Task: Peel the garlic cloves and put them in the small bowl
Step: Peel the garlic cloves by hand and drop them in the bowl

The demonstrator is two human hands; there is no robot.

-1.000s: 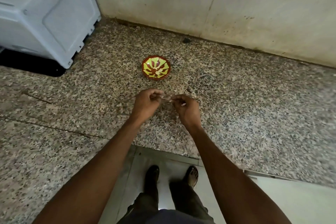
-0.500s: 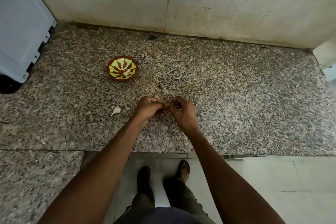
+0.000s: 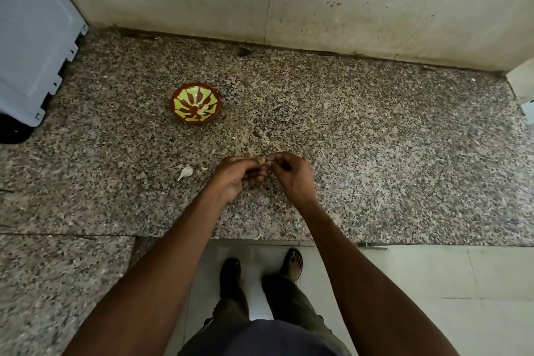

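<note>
Both hands raised just above the speckled granite countertop [image 3: 375, 153], near its front edge, fingertips meeting. Left hand [image 3: 235, 175] with fingers curled, pinching a small pale garlic clove [image 3: 262, 160] between thumb and fingertips. Right hand [image 3: 290, 173] likewise curled, thumb and forefinger pinching the same clove from the other side. Clove mostly hidden by the fingers; peeled or not, cannot tell.

Just left of the left hand, lying on the counter: a whole unpeeled clove [image 3: 185, 172] with its thin tail pointing toward the front edge, and beside it a small pale scrap [image 3: 204, 168].

Farther back and to the left, well apart from the hands: small bowl [image 3: 196, 107], red-brown with a yellow-green pattern, upright; contents not clear against the pattern.

White appliance [image 3: 31, 37] at the counter's far-left corner.
</note>
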